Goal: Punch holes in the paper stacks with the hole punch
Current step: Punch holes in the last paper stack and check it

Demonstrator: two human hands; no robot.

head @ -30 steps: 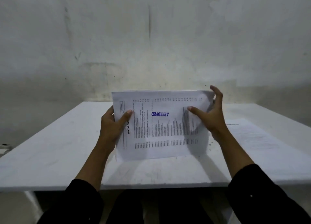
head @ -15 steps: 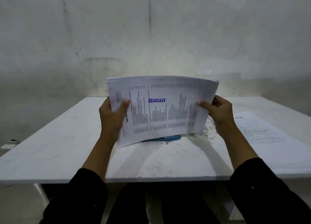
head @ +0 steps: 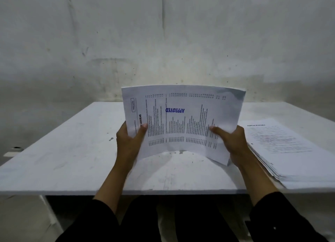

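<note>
A printed paper stack (head: pixel 183 122) with a blue APPROVED stamp stands upright above the white table (head: pixel 72 151), bowed along its lower edge. My left hand (head: pixel 128 142) grips its lower left side, thumb across the front. My right hand (head: pixel 230 143) grips the lower right side, thumb on the print. The stack's bottom edge hangs clear of the tabletop. A second paper stack (head: pixel 288 151) lies flat at the right. The hole punch is hidden behind the held stack.
A stained white wall (head: pixel 163 42) rises right behind the table. Small paper bits and dark specks (head: pixel 111 138) lie on the tabletop. The table's front edge (head: pixel 108 191) is close to my dark sleeves and lap.
The stack was lifted off the tabletop and drawn nearer to me. My right hand slid from the top right corner down to the lower right side. The blue punch, seen briefly, is hidden again.
</note>
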